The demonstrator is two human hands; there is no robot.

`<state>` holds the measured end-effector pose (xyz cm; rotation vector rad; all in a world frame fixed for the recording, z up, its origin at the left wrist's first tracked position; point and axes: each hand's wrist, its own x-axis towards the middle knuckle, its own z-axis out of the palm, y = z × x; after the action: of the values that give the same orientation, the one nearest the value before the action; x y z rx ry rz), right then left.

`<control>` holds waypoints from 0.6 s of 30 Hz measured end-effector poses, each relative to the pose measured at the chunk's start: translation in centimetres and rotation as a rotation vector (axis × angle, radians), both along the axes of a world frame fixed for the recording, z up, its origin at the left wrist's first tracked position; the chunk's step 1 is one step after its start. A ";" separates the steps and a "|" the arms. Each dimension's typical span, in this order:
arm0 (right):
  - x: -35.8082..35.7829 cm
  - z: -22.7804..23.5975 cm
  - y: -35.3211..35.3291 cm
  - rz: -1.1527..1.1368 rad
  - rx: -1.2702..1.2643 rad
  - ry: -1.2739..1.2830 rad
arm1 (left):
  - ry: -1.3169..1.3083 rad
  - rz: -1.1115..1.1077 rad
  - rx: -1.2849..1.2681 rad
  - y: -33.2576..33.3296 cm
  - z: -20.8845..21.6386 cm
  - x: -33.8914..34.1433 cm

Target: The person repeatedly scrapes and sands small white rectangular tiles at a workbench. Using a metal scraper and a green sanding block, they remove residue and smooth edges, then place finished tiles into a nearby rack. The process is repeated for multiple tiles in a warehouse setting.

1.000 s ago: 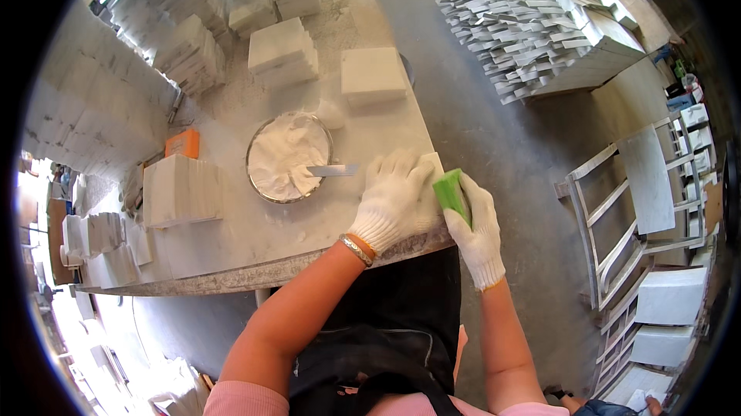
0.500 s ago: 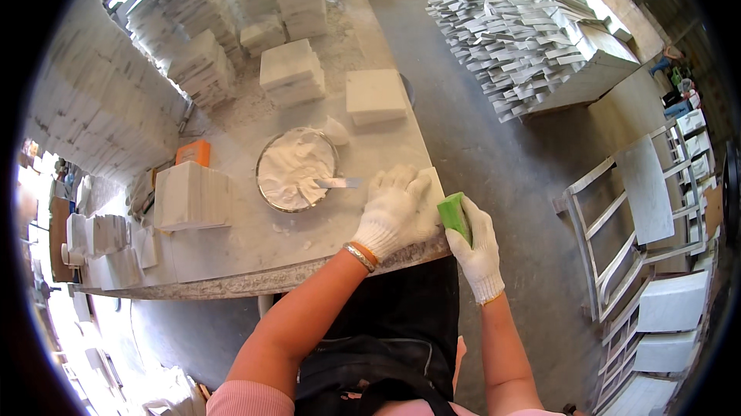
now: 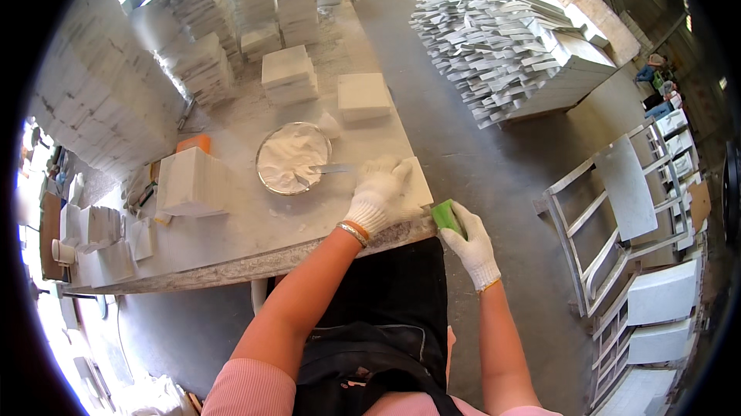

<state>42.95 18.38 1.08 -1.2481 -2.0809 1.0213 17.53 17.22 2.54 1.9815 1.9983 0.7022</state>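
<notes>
A person in white knit gloves works at the near right corner of a dusty stone-topped table [image 3: 239,237], a green block [image 3: 445,218] gripped in the right hand [image 3: 471,240] between the thumb on the near side and curled fingers on the far side. The left hand [image 3: 380,186] lies palm down on a pale slab [image 3: 419,187], its fingers close together and reaching forward; how firmly it bears down cannot be told. The green block sits right of the left hand, at the slab's corner just off the table's edge, though whether the two touch is unclear. A bracelet [image 3: 352,235] circles the left wrist. Just left of that hand, a round bowl [image 3: 284,192] holds white powder [image 3: 290,150], with a flat metal blade [image 3: 338,168] resting one end in it and the other near the glove. Farther left stand a block of upright tiles [image 3: 189,184] and, behind it, an orange box-like piece [image 3: 194,143]. Beyond the left hand are a low tile stack [image 3: 363,98] and a taller one [image 3: 289,75]. Well to the right of the right hand, a slatted frame [image 3: 573,225] bears a grey slab [image 3: 627,184]; beyond it lies a heap of grey strips [image 3: 482,45]
</notes>
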 end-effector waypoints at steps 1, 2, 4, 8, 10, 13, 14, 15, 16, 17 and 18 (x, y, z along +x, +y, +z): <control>0.8 0.1 -0.4 -0.037 -0.013 0.002 | -0.027 -0.034 -0.030 0.1 0.2 0.0; 1.1 0.6 -0.5 -0.103 -0.036 0.049 | -0.023 -0.002 0.013 -0.2 0.4 0.1; 1.1 1.5 -0.5 -0.217 -0.084 0.146 | -0.013 0.077 0.098 -1.5 0.7 0.2; -2.8 2.9 0.9 -0.097 -0.018 0.225 | -0.123 0.186 0.220 -6.9 2.0 0.2; -6.5 3.9 1.1 -0.041 -0.031 0.197 | -0.190 0.187 0.289 -9.9 1.6 0.1; -11.5 3.8 1.7 0.030 -0.020 0.115 | -0.214 0.261 0.271 -14.3 1.7 -0.4; -12.9 5.0 1.4 0.055 -0.026 0.083 | -0.208 0.293 0.267 -15.7 1.6 -0.7; -14.1 5.5 1.0 0.079 -0.027 0.051 | -0.230 0.307 0.300 -16.7 1.5 -1.0; -14.1 3.8 1.3 0.003 0.046 0.023 | -0.244 0.332 0.290 -17.7 1.7 -1.1; -14.3 4.1 0.5 0.011 0.117 0.014 | -0.253 0.367 0.275 -18.7 2.0 -1.4; -14.3 5.2 -0.7 0.019 0.195 0.003 | -0.266 0.402 0.266 -19.5 2.1 -1.7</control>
<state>28.66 17.70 6.23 -1.1299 -2.1360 0.8051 15.83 -2.30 4.62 1.5093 2.2448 1.3070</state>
